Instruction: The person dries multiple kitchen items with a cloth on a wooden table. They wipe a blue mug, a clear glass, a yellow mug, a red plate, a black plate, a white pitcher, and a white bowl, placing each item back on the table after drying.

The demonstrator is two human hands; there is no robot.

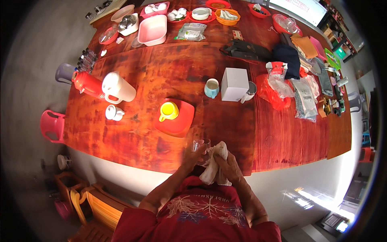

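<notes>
At the near edge of the table, my left hand (pixel 196 156) is closed around a clear drinking glass (pixel 200 144). My right hand (pixel 230 166) grips a white cloth (pixel 215 167), bunched up against the glass. The cloth hides part of the glass and some of my fingers. Just beyond my hands lies a red square plate (pixel 183 121) with a yellow mug (pixel 169 110) standing on it. Farther right are a light blue mug (pixel 211 89), a white box (pixel 235 84) and a grey-white mug (pixel 250 92) beside the box.
On the left stand a white jug (pixel 118 87), a red thermos (pixel 86 84) and a white cup (pixel 114 113). Plastic bags (pixel 278 88) and folded cloths crowd the right side. Basins (pixel 153 31) and dishes line the far edge. A wooden chair (pixel 100 207) sits at lower left.
</notes>
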